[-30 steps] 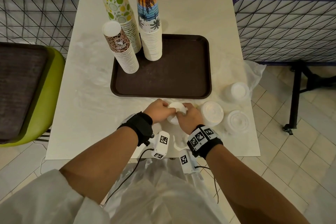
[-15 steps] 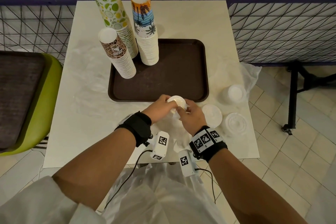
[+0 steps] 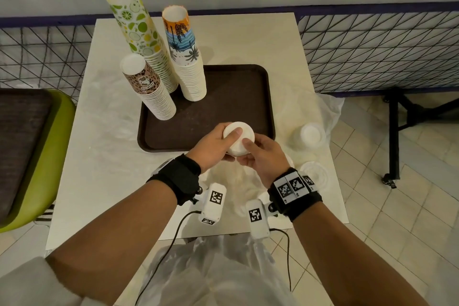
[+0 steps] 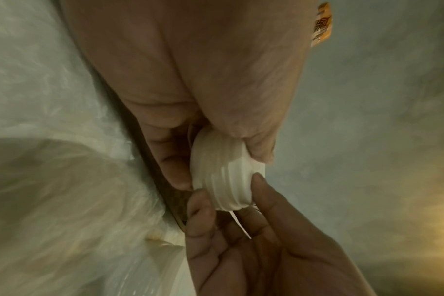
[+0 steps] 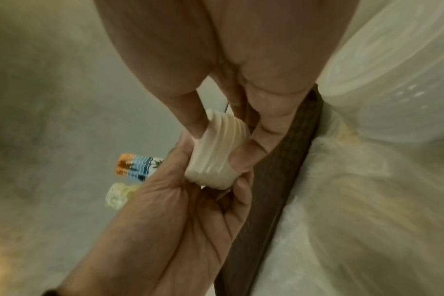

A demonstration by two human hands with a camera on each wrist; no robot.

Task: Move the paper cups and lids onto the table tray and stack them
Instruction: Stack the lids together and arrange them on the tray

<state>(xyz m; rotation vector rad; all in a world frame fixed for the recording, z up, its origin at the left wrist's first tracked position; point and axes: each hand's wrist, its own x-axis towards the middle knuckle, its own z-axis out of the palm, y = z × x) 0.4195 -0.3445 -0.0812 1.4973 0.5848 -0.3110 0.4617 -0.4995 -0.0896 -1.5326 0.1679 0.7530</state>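
Note:
A short stack of white lids [image 3: 239, 137] hangs above the near rim of the brown tray [image 3: 223, 97]. Both hands hold it: my left hand [image 3: 218, 143] grips its left side with the thumb on top, my right hand [image 3: 258, 154] pinches its right side. The wrist views show the ribbed lid stack [image 4: 223, 178] [image 5: 216, 158] between fingers of both hands. On the tray's far left stand three tall cup stacks: lime print [image 3: 139, 35], palm print [image 3: 183, 52] and leopard print [image 3: 149, 92].
More white lids [image 3: 310, 135] sit in clear plastic wrap on the table to the right of the tray, and a flat lid [image 3: 315, 174] lies near my right wrist. A green chair [image 3: 39, 156] is at the left. A wire fence [image 3: 372, 52] runs behind the table.
Both hands lifted the lid stack off the table in front of the tray and carried it forward and up, so it now hangs over the tray's near rim.

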